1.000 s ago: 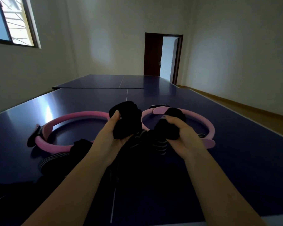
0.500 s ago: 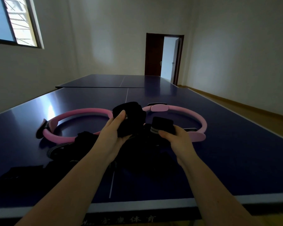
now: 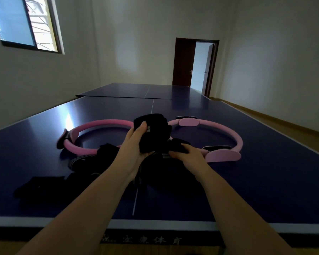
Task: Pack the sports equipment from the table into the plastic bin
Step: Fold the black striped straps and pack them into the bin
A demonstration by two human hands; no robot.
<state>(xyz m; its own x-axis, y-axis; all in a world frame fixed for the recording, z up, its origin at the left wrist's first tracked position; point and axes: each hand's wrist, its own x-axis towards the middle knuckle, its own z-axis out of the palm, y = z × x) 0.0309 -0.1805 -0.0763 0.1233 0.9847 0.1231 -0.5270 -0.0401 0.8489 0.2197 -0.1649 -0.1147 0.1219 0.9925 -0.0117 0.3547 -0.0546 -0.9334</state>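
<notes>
Two pink exercise rings lie on the blue table-tennis table [image 3: 265,181]: the left ring [image 3: 103,124] and the right ring [image 3: 226,133]. My left hand [image 3: 134,144] grips a black fabric band [image 3: 153,129] lifted above the table between the rings. My right hand [image 3: 190,155] grips another black band with grey stripes [image 3: 175,148] low over a dark pile of black bands [image 3: 162,172] in front of the rings. No plastic bin is in view.
More black striped bands [image 3: 85,161] and a flat black piece [image 3: 39,184] lie at the left front. A second table [image 3: 136,91] stands behind. An open door [image 3: 201,69] is at the far right, a window [image 3: 26,23] at upper left.
The view has pulled back, showing the table's near edge. My right hand has lowered its black band towards the pile. My left hand keeps its band raised.
</notes>
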